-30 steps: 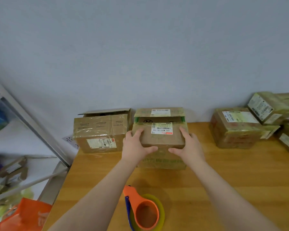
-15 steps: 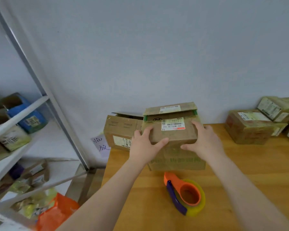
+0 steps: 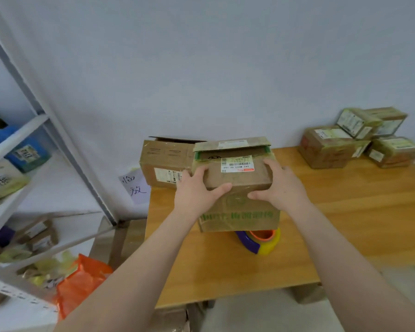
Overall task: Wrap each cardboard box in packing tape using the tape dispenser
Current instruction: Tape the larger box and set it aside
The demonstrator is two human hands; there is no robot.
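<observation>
A brown cardboard box (image 3: pixel 237 212) with a white barcode label and green print is held above the wooden table (image 3: pixel 345 212). My left hand (image 3: pixel 197 190) grips its left top corner, thumb on the near face. My right hand (image 3: pixel 280 188) grips the right top corner the same way. The back flap of the box stands partly up. The tape dispenser (image 3: pixel 261 240), orange and purple with a yellow roll, lies on the table just below and behind the box's bottom edge, partly hidden by it.
A second open-topped cardboard box (image 3: pixel 163 164) sits at the table's back left by the wall. Several taped boxes (image 3: pixel 350 144) are stacked at the back right. A metal shelf rack (image 3: pixel 34 140) with parcels and an orange bag (image 3: pixel 79 283) stand left of the table.
Both hands have lifted the box and drawn it toward me, so it now covers part of the tape dispenser. My view has swung left and pulled back, showing more of the shelf.
</observation>
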